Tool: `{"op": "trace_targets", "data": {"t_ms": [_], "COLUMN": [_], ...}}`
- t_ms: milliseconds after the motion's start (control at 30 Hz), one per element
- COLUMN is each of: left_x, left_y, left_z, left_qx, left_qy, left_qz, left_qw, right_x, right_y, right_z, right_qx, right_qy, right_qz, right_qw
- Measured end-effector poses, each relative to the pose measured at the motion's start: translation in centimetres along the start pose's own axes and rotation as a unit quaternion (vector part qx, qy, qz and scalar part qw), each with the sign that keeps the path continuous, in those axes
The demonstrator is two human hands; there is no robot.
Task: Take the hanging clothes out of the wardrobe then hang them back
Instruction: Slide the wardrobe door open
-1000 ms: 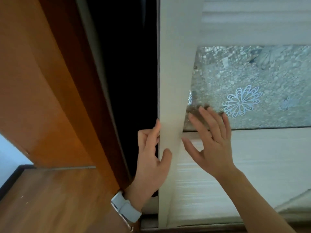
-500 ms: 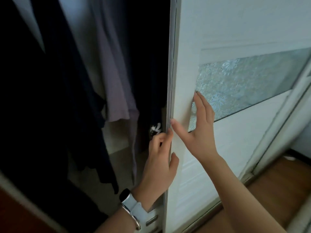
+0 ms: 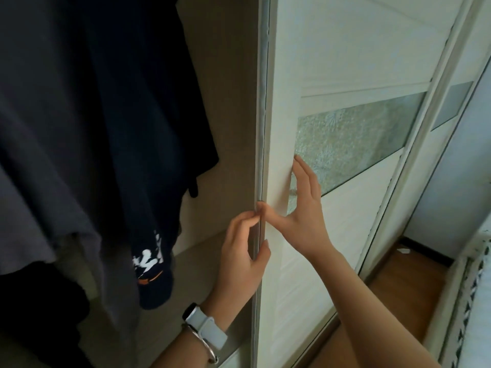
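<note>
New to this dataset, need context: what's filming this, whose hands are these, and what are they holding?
No robot here: a person wears one wide-angle camera on the head, looking forward and down, so this single view shows their own arms. The left hand, with a white watch on the wrist, grips the edge of the white sliding door of a wardrobe, thumb on the front. The right hand presses flat on the door face at the edge of its frosted glass panel. Inside hang a navy garment and a grey garment, untouched.
</note>
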State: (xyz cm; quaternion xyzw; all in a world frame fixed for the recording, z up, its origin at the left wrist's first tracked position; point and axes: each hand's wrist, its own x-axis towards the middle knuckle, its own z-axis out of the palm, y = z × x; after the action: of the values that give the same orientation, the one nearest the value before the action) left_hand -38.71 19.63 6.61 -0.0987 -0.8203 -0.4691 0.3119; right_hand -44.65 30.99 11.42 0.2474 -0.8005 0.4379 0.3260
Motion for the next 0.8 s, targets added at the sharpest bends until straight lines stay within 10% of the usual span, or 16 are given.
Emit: {"op": "trace_targets", "data": {"t_ms": [800], "left_x": [8.9], "left_y": [0.0], "left_z": [10.8], "left_qx": [-0.038], "left_qy": [0.002], "left_qz": [-0.052], "left_qw": [0.998], "right_x": [5.5], "right_y": [10.4], "right_z": [-4.4], "right_qx": [0.024], "right_qy": [-0.004], "right_qz": [0.050], "right_qw": [0.998]}}
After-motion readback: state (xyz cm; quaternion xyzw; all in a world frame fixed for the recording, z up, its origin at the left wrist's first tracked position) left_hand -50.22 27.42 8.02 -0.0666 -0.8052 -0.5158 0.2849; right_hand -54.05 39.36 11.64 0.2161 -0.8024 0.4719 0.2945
